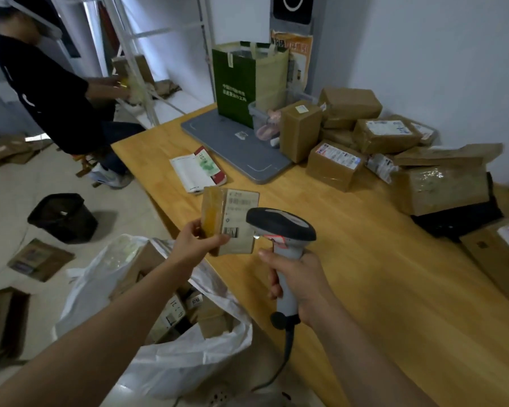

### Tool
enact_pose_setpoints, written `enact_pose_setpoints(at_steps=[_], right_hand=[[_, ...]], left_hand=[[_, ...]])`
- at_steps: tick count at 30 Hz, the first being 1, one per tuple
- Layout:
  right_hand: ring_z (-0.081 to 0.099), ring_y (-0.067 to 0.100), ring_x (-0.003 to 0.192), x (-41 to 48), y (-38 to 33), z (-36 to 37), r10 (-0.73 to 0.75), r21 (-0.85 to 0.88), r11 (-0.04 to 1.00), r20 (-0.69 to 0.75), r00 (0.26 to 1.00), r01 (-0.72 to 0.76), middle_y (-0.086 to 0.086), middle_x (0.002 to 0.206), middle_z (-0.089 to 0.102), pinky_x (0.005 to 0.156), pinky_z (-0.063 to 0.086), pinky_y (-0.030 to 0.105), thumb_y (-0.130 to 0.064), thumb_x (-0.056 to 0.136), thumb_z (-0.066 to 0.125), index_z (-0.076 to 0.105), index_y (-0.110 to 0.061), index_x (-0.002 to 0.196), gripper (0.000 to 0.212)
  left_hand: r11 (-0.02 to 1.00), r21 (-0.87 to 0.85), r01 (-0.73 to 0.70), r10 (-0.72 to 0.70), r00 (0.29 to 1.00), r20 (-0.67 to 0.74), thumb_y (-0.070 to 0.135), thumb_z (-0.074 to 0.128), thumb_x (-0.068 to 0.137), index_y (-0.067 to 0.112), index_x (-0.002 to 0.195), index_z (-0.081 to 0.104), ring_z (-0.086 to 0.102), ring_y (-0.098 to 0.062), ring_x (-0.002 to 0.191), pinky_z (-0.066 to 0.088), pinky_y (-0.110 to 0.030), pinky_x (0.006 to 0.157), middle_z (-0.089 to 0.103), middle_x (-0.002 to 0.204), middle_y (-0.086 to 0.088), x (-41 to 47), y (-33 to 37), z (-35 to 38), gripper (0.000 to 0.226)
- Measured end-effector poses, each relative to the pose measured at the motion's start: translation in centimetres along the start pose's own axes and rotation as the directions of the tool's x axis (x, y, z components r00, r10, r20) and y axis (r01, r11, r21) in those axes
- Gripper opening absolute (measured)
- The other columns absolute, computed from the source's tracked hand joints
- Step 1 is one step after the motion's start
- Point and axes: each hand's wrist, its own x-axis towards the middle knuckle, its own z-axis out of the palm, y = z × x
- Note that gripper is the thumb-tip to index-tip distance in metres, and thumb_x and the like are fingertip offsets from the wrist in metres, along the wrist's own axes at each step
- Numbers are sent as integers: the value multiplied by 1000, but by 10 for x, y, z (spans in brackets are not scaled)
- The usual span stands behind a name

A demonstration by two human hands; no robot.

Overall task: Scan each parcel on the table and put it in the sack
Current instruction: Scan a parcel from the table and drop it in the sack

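My left hand [196, 242] pinches a small flat brown parcel [229, 218] by its lower left corner, label side up, above the table's near left edge. My right hand [297, 283] grips the handle of a grey barcode scanner [279, 226], whose head sits just right of the parcel's label. Below my left arm, beside the table, stands an open white sack [188, 356] holding several brown parcels. More brown parcels [335, 164] are piled at the back right of the wooden table [365, 274].
A grey tray [218, 136] carries a green bag [241, 80] and a clear box. A white booklet [197, 168] lies near the table's left edge. A person in black sits at the far left. A black bin [62, 215] and flat cartons lie on the floor.
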Motion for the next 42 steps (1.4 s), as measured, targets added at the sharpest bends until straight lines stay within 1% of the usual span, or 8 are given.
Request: enact_pose_setpoints(at_steps=[8, 13, 18, 27, 30, 33, 38, 42], right_hand=[[44, 16, 39, -6, 2, 25, -47, -32, 998, 58, 997, 49, 7, 49, 50, 46, 43, 28, -19, 84, 71, 56, -10, 59, 30], [43, 16, 40, -8, 2, 33, -58, -47, 997, 81, 995, 62, 7, 50, 49, 45, 43, 27, -18, 84, 70, 56, -11, 61, 28], [43, 15, 38, -7, 2, 38, -59, -44, 997, 81, 995, 62, 6, 49, 50, 46, 43, 27, -17, 84, 70, 57, -11, 61, 28], [44, 15, 39, 0, 5, 46, -34, -30, 999, 114, 993, 38, 6, 51, 51, 45, 43, 26, -17, 83, 72, 58, -9, 69, 21], [45, 15, 41, 2, 6, 48, -37, -24, 999, 138, 990, 41, 6, 52, 53, 46, 43, 26, -19, 83, 71, 60, -10, 69, 20], [45, 16, 40, 6, 9, 48, -22, 6, 1000, 148, 989, 21, 7, 52, 53, 47, 43, 27, -18, 82, 72, 59, -9, 68, 21], [46, 16, 41, 15, 15, 46, 42, 21, 999, 123, 992, -45, 8, 53, 54, 48, 44, 28, -17, 81, 73, 62, -9, 74, 16], [44, 16, 40, 19, 18, 45, 83, 46, 995, 90, 993, -87, 9, 53, 53, 47, 43, 27, -15, 82, 72, 61, -7, 74, 16]], left_hand=[[996, -92, -18, 13, 999, -52, 18, 83, 69, 9, 135, 40, 62, -26, 105, 57, -36, 83, 60, 117, -9, -4, -15, -26, 79], [996, -79, -38, 35, 998, -49, 38, 88, 48, 6, 136, 43, 65, -25, 102, 57, -30, 75, 61, 117, -10, -7, -19, -36, 104], [995, -94, -30, 23, 997, -78, 17, 80, 72, 6, 139, 38, 63, -25, 103, 54, -28, 73, 59, 118, -9, -6, -24, -38, 79], [993, -116, 0, -16, 990, -137, 17, 80, 73, 8, 137, 41, 63, -25, 105, 57, -37, 86, 61, 119, -9, -5, -34, -48, 76], [979, -199, 47, -84, 979, -186, 19, 77, 76, 7, 131, 49, 65, -24, 104, 56, -38, 88, 64, 118, -9, -8, -38, -57, 63], [951, -285, 121, -212, 926, -312, 23, 72, 83, 6, 123, 57, 68, -24, 95, 56, -31, 72, 67, 112, -12, -13, -50, -77, 47], [920, -140, 367, -392, 832, -392, 27, 76, 80, 7, 114, 55, 61, -18, 71, 47, -25, 48, 63, 95, -11, -21, -99, -112, 44], [845, -109, 523, -526, 779, -342, 17, 81, 76, 12, 108, 49, 64, -26, 75, 52, -32, 52, 62, 102, -16, -20, -133, -120, 46]])
